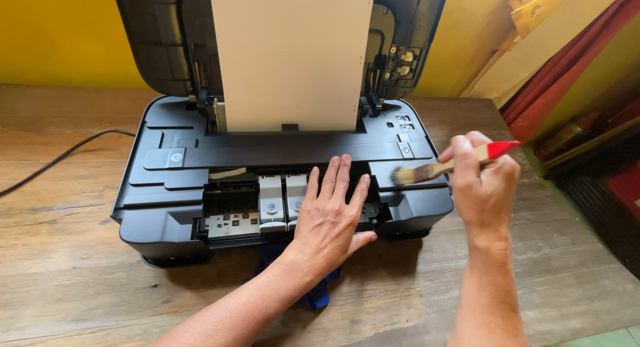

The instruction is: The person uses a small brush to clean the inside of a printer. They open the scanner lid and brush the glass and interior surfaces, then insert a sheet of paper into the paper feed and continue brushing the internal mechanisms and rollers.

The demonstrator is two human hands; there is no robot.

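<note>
1. Gripping a paintbrush [445, 166] in clenched fingers, the right hand [483, 187] sets the bristles on the printer [167, 180], which sits on the wooden table [60, 267].
2. Left hand [330, 217] rests flat, fingers released, over the cartridge bay [233, 217].
3. Judged: brush light, stiff-handled; hold mid-handle. Cartridges appear fragile.
4. Hidden: bay interior under the palm; blue object [319, 295] beneath the printer, unidentifiable.

One printer [280, 167], one paper sheet [290, 54], one brush [443, 166]. Two hands, left [330, 220] and right [483, 184]. One cable [60, 157], one blue cloth [319, 294].
</note>
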